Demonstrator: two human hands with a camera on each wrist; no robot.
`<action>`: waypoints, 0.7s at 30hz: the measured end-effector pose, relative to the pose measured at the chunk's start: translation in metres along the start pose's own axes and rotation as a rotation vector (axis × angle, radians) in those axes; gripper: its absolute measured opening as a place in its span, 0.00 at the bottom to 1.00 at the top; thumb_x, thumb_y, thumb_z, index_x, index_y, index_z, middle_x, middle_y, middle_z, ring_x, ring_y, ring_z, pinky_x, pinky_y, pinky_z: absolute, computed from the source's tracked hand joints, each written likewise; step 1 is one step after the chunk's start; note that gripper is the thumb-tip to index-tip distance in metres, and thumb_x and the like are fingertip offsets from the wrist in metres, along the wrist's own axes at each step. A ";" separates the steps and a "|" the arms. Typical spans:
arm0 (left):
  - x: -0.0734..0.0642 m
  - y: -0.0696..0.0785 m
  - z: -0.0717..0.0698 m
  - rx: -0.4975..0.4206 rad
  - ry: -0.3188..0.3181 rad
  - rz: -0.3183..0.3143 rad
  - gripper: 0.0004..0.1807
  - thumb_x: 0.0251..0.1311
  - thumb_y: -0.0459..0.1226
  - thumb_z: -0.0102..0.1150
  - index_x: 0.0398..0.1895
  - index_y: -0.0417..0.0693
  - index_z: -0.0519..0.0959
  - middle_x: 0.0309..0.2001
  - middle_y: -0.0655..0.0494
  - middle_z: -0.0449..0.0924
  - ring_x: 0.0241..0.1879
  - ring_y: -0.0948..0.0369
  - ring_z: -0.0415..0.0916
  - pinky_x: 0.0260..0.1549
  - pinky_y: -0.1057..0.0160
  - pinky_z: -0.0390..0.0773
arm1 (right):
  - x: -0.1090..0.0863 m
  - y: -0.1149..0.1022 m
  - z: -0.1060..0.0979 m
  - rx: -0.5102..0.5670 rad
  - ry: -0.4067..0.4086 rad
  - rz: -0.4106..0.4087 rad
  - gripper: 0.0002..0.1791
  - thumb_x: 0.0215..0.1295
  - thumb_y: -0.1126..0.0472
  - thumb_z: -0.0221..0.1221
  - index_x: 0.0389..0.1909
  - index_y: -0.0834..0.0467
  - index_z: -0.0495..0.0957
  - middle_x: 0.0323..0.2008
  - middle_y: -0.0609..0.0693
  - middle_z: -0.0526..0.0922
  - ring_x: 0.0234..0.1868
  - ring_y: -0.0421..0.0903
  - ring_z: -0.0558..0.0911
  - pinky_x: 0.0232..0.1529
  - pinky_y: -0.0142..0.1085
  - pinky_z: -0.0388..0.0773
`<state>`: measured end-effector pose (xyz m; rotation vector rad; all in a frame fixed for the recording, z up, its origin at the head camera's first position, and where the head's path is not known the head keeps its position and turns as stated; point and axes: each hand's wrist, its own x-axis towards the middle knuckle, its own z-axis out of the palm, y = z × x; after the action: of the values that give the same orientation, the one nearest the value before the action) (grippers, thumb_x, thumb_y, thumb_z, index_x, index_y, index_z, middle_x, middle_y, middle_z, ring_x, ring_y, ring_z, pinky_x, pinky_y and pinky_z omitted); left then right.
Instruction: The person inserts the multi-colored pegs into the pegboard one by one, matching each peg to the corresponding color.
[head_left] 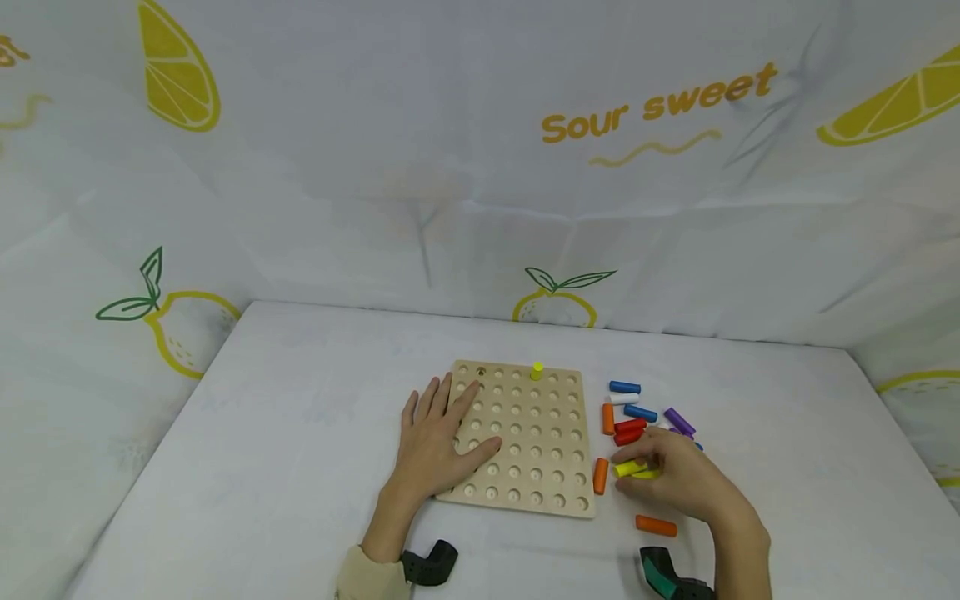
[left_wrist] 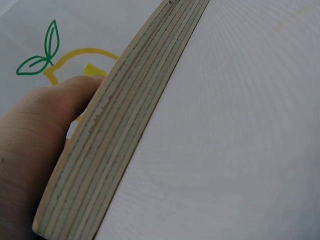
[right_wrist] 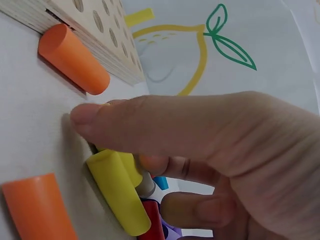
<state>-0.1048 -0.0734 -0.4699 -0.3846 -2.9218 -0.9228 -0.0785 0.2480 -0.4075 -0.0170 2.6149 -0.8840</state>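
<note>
Left hand (head_left: 431, 446) on left edge of square, holed, light-wood board (head_left: 525, 467); fingers straight, spread, released. Board lies on white surface (head_left: 247, 467), well short of far edge. Upright yellow cylindrical peg (head_left: 537, 372) stands at board's far edge, right of middle. Off board's right edge: 3 orange cylindrical pegs (head_left: 601, 477). Right hand (head_left: 678, 475), beyond near right corner: fingers curved about 2 lying yellow cylindrical pegs (head_left: 628, 469); cannot tell whether grasping. Purple cylindrical peg (head_left: 679, 420) just beyond hand.
</note>
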 end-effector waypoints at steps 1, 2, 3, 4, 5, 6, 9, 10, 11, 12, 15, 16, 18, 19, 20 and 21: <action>0.000 0.000 0.000 0.001 0.001 0.000 0.47 0.56 0.66 0.59 0.78 0.59 0.65 0.81 0.41 0.55 0.82 0.41 0.48 0.76 0.33 0.43 | 0.000 0.000 0.000 -0.003 0.004 0.005 0.14 0.51 0.60 0.77 0.40 0.52 0.90 0.42 0.49 0.83 0.42 0.46 0.75 0.38 0.32 0.77; 0.000 0.000 0.000 0.002 0.002 0.000 0.47 0.56 0.66 0.59 0.78 0.60 0.65 0.81 0.41 0.55 0.82 0.41 0.48 0.76 0.33 0.43 | 0.001 0.000 0.001 -0.008 0.007 0.003 0.13 0.51 0.61 0.77 0.40 0.52 0.90 0.43 0.49 0.83 0.42 0.46 0.75 0.38 0.32 0.77; 0.000 0.000 0.000 0.001 0.001 0.000 0.47 0.56 0.66 0.59 0.78 0.60 0.65 0.81 0.41 0.55 0.82 0.41 0.48 0.76 0.33 0.43 | 0.001 0.000 0.001 -0.009 0.011 0.008 0.13 0.51 0.61 0.76 0.40 0.52 0.90 0.43 0.49 0.83 0.42 0.46 0.75 0.38 0.32 0.77; 0.001 0.000 0.001 0.001 0.002 0.000 0.47 0.56 0.66 0.59 0.78 0.60 0.65 0.81 0.41 0.55 0.82 0.41 0.48 0.76 0.33 0.43 | 0.001 0.000 0.002 -0.013 0.012 0.008 0.13 0.51 0.61 0.76 0.40 0.52 0.90 0.43 0.49 0.83 0.42 0.46 0.74 0.38 0.33 0.76; 0.000 0.000 0.000 0.002 0.002 0.000 0.47 0.56 0.67 0.59 0.78 0.60 0.65 0.80 0.41 0.55 0.82 0.41 0.48 0.76 0.32 0.43 | 0.001 0.000 0.002 -0.014 0.015 0.016 0.13 0.52 0.61 0.76 0.40 0.52 0.90 0.43 0.49 0.83 0.42 0.46 0.74 0.37 0.32 0.76; 0.001 0.000 0.000 0.002 0.002 0.001 0.47 0.56 0.67 0.59 0.78 0.60 0.65 0.80 0.41 0.55 0.82 0.41 0.48 0.76 0.32 0.43 | 0.002 0.000 0.002 -0.013 0.014 0.019 0.13 0.52 0.62 0.76 0.40 0.52 0.90 0.42 0.49 0.82 0.41 0.46 0.74 0.36 0.32 0.75; 0.000 0.000 0.000 0.002 0.002 0.003 0.47 0.56 0.66 0.60 0.78 0.59 0.65 0.80 0.41 0.55 0.82 0.41 0.48 0.76 0.32 0.43 | 0.002 0.000 0.003 -0.018 0.015 0.025 0.13 0.53 0.61 0.76 0.42 0.53 0.91 0.40 0.49 0.81 0.41 0.46 0.72 0.35 0.32 0.72; 0.000 0.000 0.000 0.002 0.003 0.004 0.47 0.56 0.66 0.59 0.77 0.59 0.66 0.80 0.41 0.56 0.81 0.41 0.48 0.76 0.32 0.43 | 0.002 0.000 0.004 -0.019 0.015 0.028 0.13 0.53 0.61 0.75 0.42 0.53 0.91 0.40 0.49 0.80 0.41 0.46 0.72 0.35 0.32 0.72; 0.000 0.000 0.000 0.001 0.003 0.005 0.47 0.56 0.66 0.60 0.77 0.59 0.66 0.80 0.40 0.56 0.81 0.41 0.48 0.76 0.32 0.43 | 0.002 -0.001 0.004 -0.020 0.017 0.033 0.13 0.53 0.60 0.75 0.42 0.52 0.91 0.40 0.49 0.79 0.41 0.46 0.72 0.35 0.32 0.73; 0.000 0.000 0.000 0.000 0.003 0.005 0.47 0.56 0.66 0.60 0.77 0.59 0.66 0.80 0.40 0.56 0.81 0.41 0.48 0.76 0.32 0.43 | 0.003 -0.001 0.004 -0.026 0.017 0.026 0.13 0.54 0.60 0.75 0.42 0.53 0.91 0.40 0.49 0.79 0.41 0.46 0.73 0.35 0.32 0.73; 0.000 0.000 0.001 -0.001 0.005 0.008 0.47 0.56 0.66 0.60 0.77 0.59 0.66 0.80 0.40 0.56 0.81 0.41 0.48 0.76 0.32 0.43 | 0.004 -0.003 0.006 -0.045 0.026 0.009 0.12 0.56 0.58 0.74 0.42 0.52 0.91 0.40 0.49 0.80 0.42 0.45 0.75 0.38 0.33 0.76; 0.000 0.000 0.001 -0.001 0.006 0.009 0.47 0.56 0.66 0.60 0.77 0.59 0.66 0.80 0.40 0.56 0.81 0.41 0.49 0.76 0.32 0.43 | 0.004 -0.003 0.007 -0.051 0.033 0.001 0.12 0.57 0.57 0.74 0.42 0.52 0.90 0.41 0.49 0.80 0.43 0.46 0.76 0.40 0.34 0.77; 0.000 0.000 0.000 0.001 0.007 0.010 0.47 0.56 0.66 0.60 0.78 0.59 0.66 0.80 0.40 0.56 0.81 0.41 0.49 0.76 0.32 0.43 | 0.005 -0.004 0.008 -0.071 0.053 -0.021 0.13 0.58 0.54 0.74 0.43 0.52 0.90 0.44 0.50 0.82 0.47 0.49 0.78 0.44 0.40 0.82; 0.000 0.000 0.000 0.004 0.007 0.009 0.47 0.56 0.66 0.60 0.78 0.59 0.65 0.80 0.40 0.56 0.81 0.41 0.49 0.76 0.32 0.43 | 0.006 -0.005 0.009 -0.077 0.064 -0.025 0.13 0.58 0.53 0.74 0.43 0.52 0.90 0.46 0.51 0.82 0.49 0.51 0.79 0.47 0.44 0.83; 0.000 0.000 0.000 0.004 0.007 0.008 0.47 0.56 0.66 0.60 0.78 0.59 0.65 0.80 0.40 0.56 0.81 0.41 0.49 0.76 0.32 0.43 | 0.006 -0.005 0.009 -0.085 0.073 -0.033 0.14 0.58 0.51 0.73 0.43 0.52 0.90 0.48 0.52 0.83 0.51 0.52 0.80 0.50 0.48 0.83; 0.000 0.000 0.001 0.005 0.006 0.007 0.47 0.56 0.66 0.60 0.78 0.59 0.65 0.80 0.40 0.56 0.81 0.41 0.48 0.76 0.32 0.43 | 0.006 -0.005 0.010 -0.091 0.084 -0.038 0.14 0.59 0.51 0.73 0.44 0.52 0.90 0.49 0.53 0.83 0.53 0.54 0.81 0.52 0.51 0.83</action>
<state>-0.1052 -0.0731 -0.4704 -0.3906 -2.9150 -0.9140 -0.0815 0.2373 -0.4138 -0.0545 2.7393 -0.7938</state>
